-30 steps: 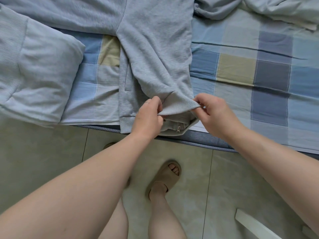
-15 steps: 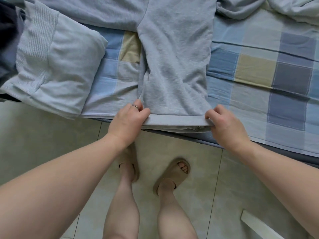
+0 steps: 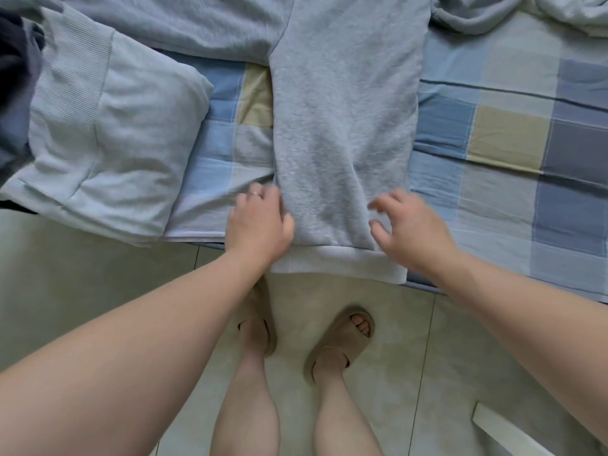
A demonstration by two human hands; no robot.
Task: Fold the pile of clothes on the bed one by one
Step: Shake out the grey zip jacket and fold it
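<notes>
A grey sweatshirt (image 3: 342,126) lies flat along the bed, and its ribbed hem (image 3: 339,263) hangs over the bed's near edge. My left hand (image 3: 260,222) rests on the garment's left edge just above the hem, fingers relaxed, a ring on one finger. My right hand (image 3: 411,225) is at the garment's right edge with its fingers spread and slightly blurred, holding nothing. A folded pale blue garment (image 3: 108,143) sits to the left on the bed.
The checked bed sheet (image 3: 510,143) spreads to the right. Crumpled pale clothes (image 3: 526,14) lie at the top right and a dark garment (image 3: 13,60) at the far left. Below are floor tiles, my sandalled feet (image 3: 339,340) and a white object (image 3: 503,432).
Both hands pulled the hem straight towards the bed's edge, then let go of it. They now lie a little higher, at the sides of the flattened sweatshirt.
</notes>
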